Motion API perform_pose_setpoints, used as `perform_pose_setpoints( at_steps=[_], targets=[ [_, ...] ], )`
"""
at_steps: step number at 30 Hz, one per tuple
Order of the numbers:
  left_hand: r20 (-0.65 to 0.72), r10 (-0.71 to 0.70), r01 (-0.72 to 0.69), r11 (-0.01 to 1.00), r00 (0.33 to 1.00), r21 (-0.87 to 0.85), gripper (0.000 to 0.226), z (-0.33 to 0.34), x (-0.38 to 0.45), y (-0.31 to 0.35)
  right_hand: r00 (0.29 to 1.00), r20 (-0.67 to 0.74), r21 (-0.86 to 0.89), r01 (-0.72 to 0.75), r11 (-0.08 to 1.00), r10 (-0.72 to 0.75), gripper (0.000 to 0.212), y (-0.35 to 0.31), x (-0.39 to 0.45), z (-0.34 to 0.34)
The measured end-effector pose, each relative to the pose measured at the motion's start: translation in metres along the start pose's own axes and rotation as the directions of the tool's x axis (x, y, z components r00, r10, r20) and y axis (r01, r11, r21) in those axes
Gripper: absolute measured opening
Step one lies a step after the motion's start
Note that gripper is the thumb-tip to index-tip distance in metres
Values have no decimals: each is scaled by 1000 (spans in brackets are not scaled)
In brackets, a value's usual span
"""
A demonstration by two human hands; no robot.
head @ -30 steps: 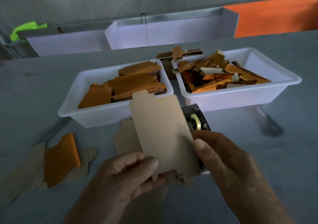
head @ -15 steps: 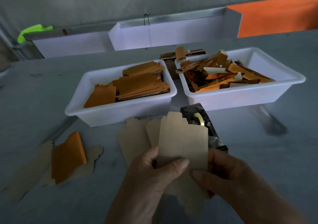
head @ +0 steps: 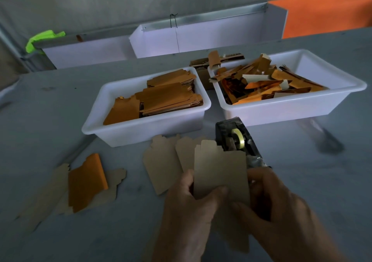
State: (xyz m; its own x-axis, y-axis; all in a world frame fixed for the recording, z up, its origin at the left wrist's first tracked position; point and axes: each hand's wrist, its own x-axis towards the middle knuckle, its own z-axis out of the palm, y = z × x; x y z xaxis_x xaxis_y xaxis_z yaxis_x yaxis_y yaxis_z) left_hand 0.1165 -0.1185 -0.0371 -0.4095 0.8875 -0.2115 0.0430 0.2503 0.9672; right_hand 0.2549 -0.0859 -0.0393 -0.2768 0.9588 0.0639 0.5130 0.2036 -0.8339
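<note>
Held piece: a tan cardboard blank [head: 220,173], plain face toward the person, notched tabs uppermost, was raised just above the grey table [head: 50,120].
Left hand [head: 191,207]: gripped the blank's left edge, thumb pressed across its front face.
Right hand [head: 275,205]: clasped the blank's right edge, fingers curled round it.
Tape dispenser [head: 237,141]: dark, with a yellowish roll; it stood just behind the blank, partly hidden.
Loose blanks [head: 163,169]: lay flat just left of the held one.
Left tub [head: 141,128]: white; held stacked orange-faced blanks.
Right tub [head: 281,110]: white; held jumbled folded orange pieces.
Orange-faced piece [head: 86,183]: lay far left on more tan card.
</note>
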Motion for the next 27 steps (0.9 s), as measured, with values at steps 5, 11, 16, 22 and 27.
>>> perform_pose_setpoints(
  at_steps=[5,11,16,22,27],
  targets=[
    [-37,32,-32,999,999,-1,19,6,-2,1,983,-123,111,149,983,-135,35,-12,-11,8],
    [167,133,-139,990,977,24,30,2,-11,7,973,-126,101,207,973,-194,28,-9,-10,14],
    [224,153,-169,984,963,57,24,-4,-9,10,992,-80,178,111,978,-98,42,-10,-8,8],
    [447,61,-111,990,893,86,25,-10,-7,8,993,77,506,-115,855,88,40,4,1,2],
    [319,-3,-29,995,948,97,27,-7,-8,5,959,256,638,-262,724,121,35,9,4,3]
  ],
)
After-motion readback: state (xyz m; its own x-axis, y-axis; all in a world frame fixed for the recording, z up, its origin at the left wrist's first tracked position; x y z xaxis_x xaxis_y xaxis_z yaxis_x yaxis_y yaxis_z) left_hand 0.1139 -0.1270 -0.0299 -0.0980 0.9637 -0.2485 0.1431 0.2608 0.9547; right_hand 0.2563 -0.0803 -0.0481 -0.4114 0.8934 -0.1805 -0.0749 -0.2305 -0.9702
